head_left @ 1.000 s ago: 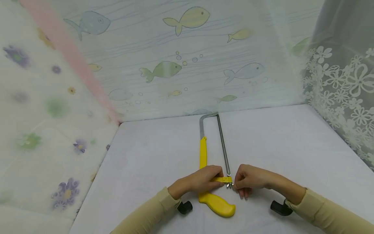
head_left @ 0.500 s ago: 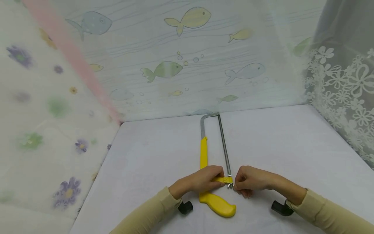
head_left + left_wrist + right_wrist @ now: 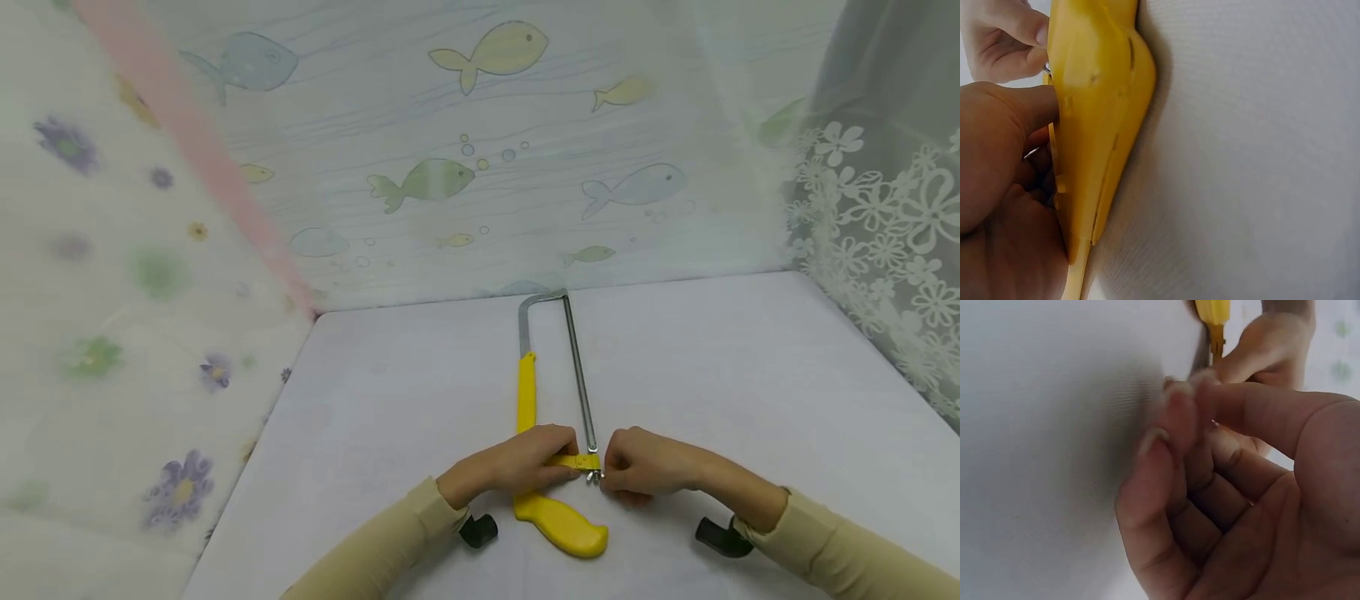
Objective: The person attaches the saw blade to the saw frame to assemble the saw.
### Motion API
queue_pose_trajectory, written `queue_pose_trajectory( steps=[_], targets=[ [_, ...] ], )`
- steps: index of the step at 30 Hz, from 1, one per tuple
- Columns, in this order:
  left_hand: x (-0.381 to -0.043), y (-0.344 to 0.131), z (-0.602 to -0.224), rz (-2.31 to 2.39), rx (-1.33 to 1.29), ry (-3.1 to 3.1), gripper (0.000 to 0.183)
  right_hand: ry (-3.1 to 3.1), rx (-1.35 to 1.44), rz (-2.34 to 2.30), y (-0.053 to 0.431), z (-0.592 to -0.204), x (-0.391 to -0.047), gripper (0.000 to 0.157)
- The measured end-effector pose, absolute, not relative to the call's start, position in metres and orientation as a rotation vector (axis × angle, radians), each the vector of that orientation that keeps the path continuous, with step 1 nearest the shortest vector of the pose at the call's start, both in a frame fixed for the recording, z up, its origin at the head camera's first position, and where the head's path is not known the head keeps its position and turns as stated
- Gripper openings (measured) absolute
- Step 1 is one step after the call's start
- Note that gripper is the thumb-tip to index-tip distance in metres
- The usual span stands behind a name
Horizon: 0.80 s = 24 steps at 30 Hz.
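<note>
A hacksaw with a yellow handle lies flat, its grey metal front bow pointing away from me. My left hand grips its frame near the yellow arm at the blade's near end; in the left wrist view the thumb lies against the yellow plastic. The straight blade side runs along the right. At that near end sits a small silver wing nut. My right hand pinches at the wing nut with thumb and forefinger, the other fingers curled; in the right wrist view these fingers hide the nut.
A white cloth covers the table. Behind it hangs a fish-print curtain, with a flower-print curtain at left and a lace one at right. Each wrist carries a black camera mount.
My right hand's fingers have curled in further at the wing nut, the lower fingers drawing up under the hand. My left hand and the hacksaw keep their place; the whole view shifts slightly.
</note>
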<state>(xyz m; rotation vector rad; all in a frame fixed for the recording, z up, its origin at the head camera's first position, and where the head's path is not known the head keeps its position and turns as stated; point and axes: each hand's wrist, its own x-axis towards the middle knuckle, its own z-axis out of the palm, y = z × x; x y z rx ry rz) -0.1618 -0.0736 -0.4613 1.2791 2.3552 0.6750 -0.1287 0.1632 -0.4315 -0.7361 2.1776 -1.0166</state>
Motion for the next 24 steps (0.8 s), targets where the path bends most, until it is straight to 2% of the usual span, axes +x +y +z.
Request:
queue_pose_trajectory(
  steps=[5,12,15,24],
  targets=[
    [-0.162,-0.072,-0.465,0.666,1.272,2.35,0.012,2.18,-0.707,-1.004,0.161,-0.431,-0.127,0.029],
    [-0.162,-0.072,-0.467,0.662,1.265,2.344,0.01,2.224,-0.685,-0.972,0.157,-0.435,-0.127,0.049],
    [-0.161,-0.073,-0.466,0.666,1.258,2.338,0.008,2.268,-0.662,-0.98,0.154,-0.439,-0.127,0.053],
    [-0.162,-0.072,-0.463,0.649,1.264,2.359,0.009,2.466,-0.564,-0.884,0.146,-0.444,-0.125,0.041]
  ],
)
